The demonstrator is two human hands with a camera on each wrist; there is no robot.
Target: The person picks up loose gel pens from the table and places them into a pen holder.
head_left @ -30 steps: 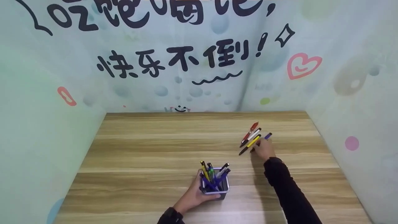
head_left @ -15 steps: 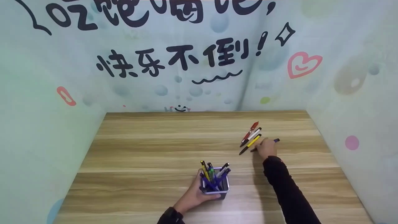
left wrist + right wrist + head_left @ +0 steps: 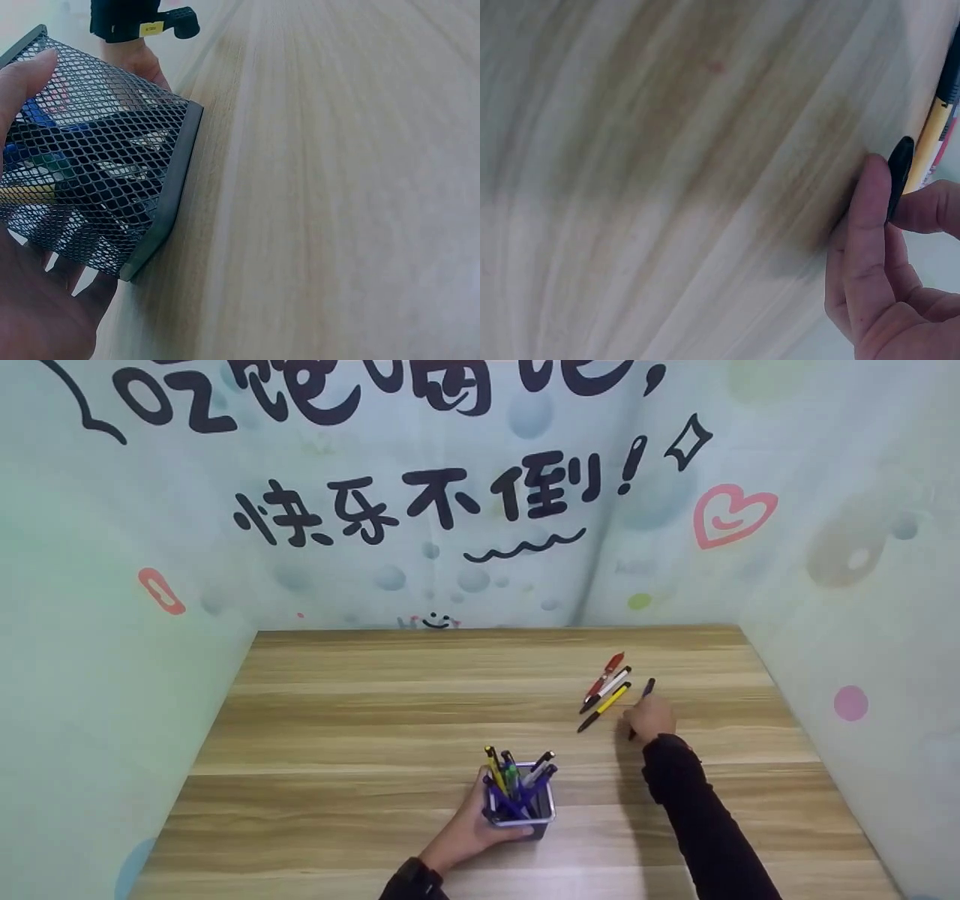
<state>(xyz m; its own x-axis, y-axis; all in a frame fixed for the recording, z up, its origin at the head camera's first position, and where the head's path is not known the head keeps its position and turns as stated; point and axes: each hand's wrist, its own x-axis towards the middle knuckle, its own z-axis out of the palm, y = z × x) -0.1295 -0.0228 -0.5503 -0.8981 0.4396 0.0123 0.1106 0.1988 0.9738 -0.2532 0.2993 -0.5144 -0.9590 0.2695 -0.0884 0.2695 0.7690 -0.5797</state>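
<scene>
My left hand (image 3: 466, 823) grips a black mesh pen holder (image 3: 538, 829) with several pens standing in it, among them a yellow pen (image 3: 493, 769) and blue ones. In the left wrist view the thumb and fingers wrap the mesh wall (image 3: 112, 161), and the holder's dark base edge faces the table. Further out and to the right, my right hand (image 3: 652, 717) pinches a dark blue pen (image 3: 649, 688). Its black tip (image 3: 901, 172) shows between thumb and forefinger in the right wrist view; the fingers hide most of its middle.
Left of my right hand, a yellow-and-black pen (image 3: 609, 702), a white-and-black pen (image 3: 611, 685) and a red pen (image 3: 613, 664) lie slanted side by side on the wooden table (image 3: 337, 720). Printed cloth walls (image 3: 510, 585) close off the back and both sides.
My right hand has drawn the blue pen slightly right and away from the other pens, turning it first flatter, then steeper. The left hand and pen holder stay where they were.
</scene>
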